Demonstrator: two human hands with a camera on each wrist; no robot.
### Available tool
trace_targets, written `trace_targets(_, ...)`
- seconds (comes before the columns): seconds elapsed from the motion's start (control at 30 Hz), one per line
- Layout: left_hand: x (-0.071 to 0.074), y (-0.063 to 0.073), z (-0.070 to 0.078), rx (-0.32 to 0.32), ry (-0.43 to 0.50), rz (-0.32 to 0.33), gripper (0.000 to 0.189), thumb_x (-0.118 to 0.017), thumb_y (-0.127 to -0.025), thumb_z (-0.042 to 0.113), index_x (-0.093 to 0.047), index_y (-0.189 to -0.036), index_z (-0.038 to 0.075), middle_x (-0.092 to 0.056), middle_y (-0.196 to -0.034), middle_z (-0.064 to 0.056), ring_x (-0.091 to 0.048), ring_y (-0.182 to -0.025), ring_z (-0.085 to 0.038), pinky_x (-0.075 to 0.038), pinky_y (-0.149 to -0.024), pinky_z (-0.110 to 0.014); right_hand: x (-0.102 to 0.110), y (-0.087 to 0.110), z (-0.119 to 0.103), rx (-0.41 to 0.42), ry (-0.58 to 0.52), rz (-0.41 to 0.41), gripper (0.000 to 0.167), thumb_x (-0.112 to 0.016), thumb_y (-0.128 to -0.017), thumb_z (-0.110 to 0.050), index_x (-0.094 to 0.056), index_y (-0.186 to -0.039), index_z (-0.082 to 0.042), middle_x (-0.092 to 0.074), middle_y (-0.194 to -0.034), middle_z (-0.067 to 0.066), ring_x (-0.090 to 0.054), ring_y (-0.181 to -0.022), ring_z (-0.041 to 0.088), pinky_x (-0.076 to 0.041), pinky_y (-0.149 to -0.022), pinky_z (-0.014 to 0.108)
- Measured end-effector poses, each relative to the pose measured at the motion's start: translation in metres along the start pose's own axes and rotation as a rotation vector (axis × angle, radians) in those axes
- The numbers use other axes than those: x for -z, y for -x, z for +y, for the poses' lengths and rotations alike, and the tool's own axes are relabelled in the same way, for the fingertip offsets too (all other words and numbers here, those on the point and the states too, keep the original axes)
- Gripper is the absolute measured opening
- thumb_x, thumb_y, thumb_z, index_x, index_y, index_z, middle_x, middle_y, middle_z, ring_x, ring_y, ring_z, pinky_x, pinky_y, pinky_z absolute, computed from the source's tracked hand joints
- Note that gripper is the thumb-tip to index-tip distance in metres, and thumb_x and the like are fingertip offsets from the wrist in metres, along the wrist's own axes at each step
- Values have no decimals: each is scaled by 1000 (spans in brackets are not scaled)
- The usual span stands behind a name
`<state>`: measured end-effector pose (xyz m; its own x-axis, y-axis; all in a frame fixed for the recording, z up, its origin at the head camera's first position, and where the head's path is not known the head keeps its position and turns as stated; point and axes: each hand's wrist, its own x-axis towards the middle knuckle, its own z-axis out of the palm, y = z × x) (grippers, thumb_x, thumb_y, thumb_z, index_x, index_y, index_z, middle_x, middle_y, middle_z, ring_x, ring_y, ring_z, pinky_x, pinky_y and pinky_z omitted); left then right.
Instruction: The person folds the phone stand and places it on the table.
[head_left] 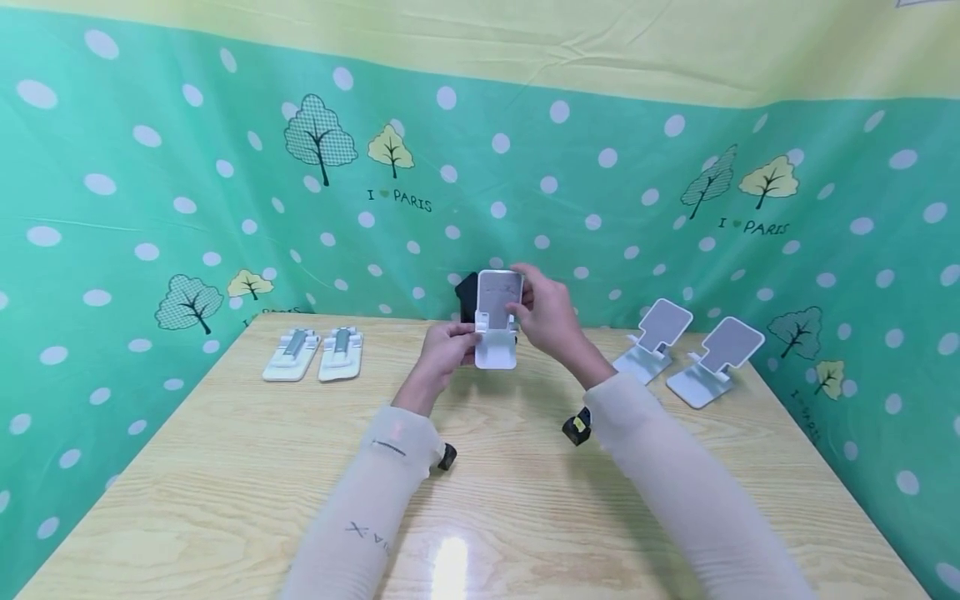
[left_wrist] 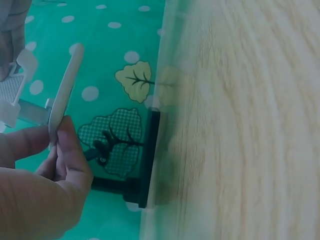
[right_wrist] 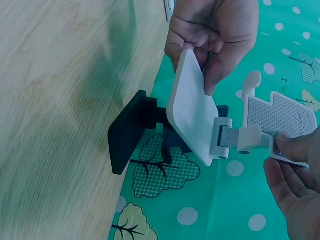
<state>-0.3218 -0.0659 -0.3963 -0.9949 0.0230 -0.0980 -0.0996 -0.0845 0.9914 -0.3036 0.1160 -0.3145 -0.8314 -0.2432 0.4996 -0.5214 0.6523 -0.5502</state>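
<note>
A white folding phone stand (head_left: 497,350) is held up over the far middle of the table, its plates spread apart. My left hand (head_left: 442,352) pinches the edge of its base plate (right_wrist: 192,107) between thumb and fingers. With thumb and fingertips, my right hand (head_left: 553,315) grips the grey-padded upper plate (right_wrist: 280,117). A hinged arm (right_wrist: 231,137) joins the two plates, and small white lips stick out near the joint. Behind it, partly hidden, a black stand (right_wrist: 129,134) stands at the table's far edge.
At the far left of the wooden table (head_left: 225,483) lie two folded white stands (head_left: 291,357). Two unfolded white stands (head_left: 726,346) stand at the far right with their plates raised. A green dotted cloth (head_left: 525,187) hangs behind the table and along its sides.
</note>
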Motion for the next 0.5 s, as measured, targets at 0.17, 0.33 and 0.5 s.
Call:
trace_targets(0.17,0,0,-3,13,39,12,26,-65,-96,0,-66,-120,-9,-67,-113,-20,-68,-88,-20,-59,-70,-26,-2,0,1,21,7,17,56,-74,-91,4,-53,-142,-3,-69,-105,18,-70,-88,26,-62,-75,35)
trace_targets(0.33,0,-2,-7,29,62,6,25,-65,-96,0,-66,-120,-9,-68,-111,-19,-67,-87,-19,-58,-69,-25,-3,-1,3,33,7,15,55,-74,-91,4,-53,-141,-3,-69,-105,19,-70,-88,28,-62,-75,35)
trace_targets(0.5,2,-1,-8,24,54,-7,27,-65,-97,1,-65,-122,-9,-67,-113,-20,-67,-88,-20,-58,-68,-24,-6,-1,4,37,4,51,54,-75,-89,5,-55,-139,-2,-70,-103,21,-71,-87,28,-62,-74,35)
